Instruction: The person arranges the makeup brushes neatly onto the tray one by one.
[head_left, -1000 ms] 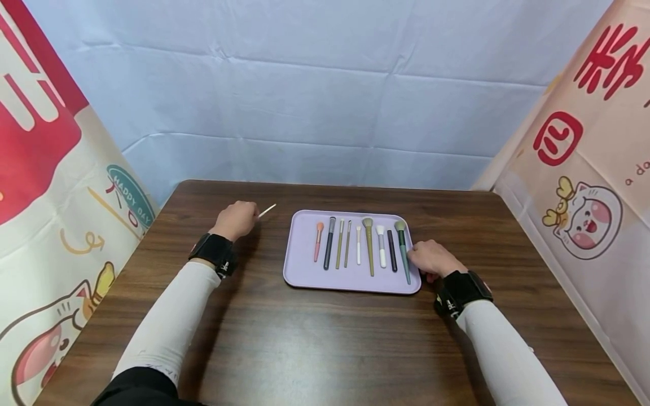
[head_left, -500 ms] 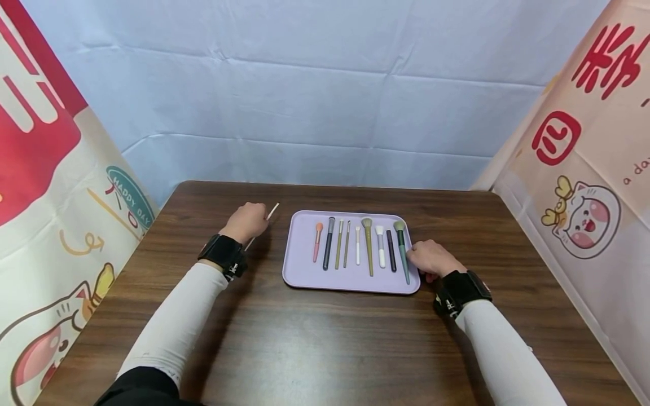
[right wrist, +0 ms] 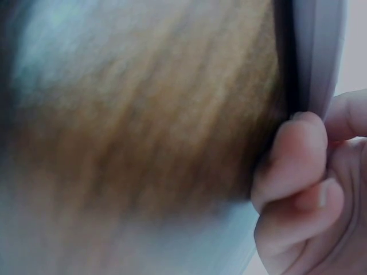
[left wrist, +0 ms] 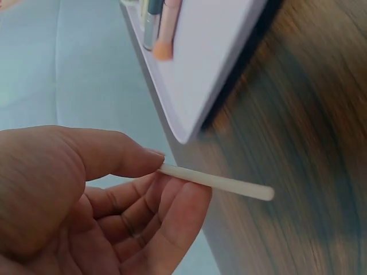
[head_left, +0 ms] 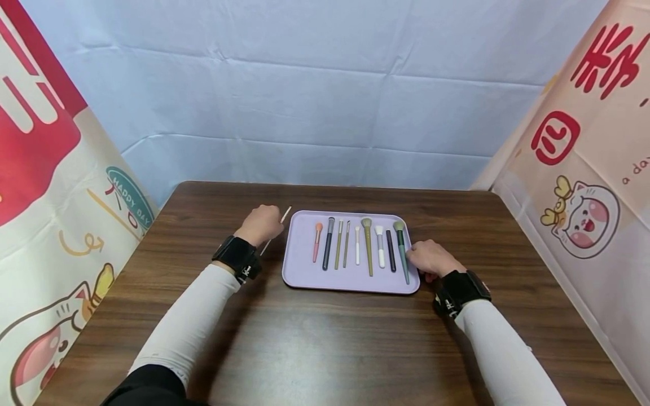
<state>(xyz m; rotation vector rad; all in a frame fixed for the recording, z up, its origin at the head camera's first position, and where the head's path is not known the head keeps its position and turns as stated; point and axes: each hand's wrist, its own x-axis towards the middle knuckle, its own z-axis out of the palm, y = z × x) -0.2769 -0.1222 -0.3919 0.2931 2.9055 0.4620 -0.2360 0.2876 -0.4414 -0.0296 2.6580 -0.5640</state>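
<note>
Just left of the lilac tray (head_left: 310, 277), my left hand (head_left: 260, 224) pinches a slim white makeup brush (left wrist: 232, 185) between thumb and fingertips. Its rounded handle end points out past the fingers in the left wrist view; the bristle end does not show there. At the tray's right rim, my right hand (head_left: 434, 258) holds the edge, thumb on the inner side and fingers curled against the outside. Several makeup brushes lie side by side on the tray, from a pink one with an orange head (head_left: 317, 242) to a green one (head_left: 403, 254) close by my right hand.
The brown wooden table (head_left: 304, 349) carries the tray near its far side. Behind it hangs a pale blue cloth (head_left: 304, 101). Printed sheets (head_left: 579, 186) stand along both sides. Each wrist wears a black strap (head_left: 237, 255).
My left hand has moved right with the white brush, toward the tray's left edge, and more of the brush shows now. The right hand stays at the tray rim.
</note>
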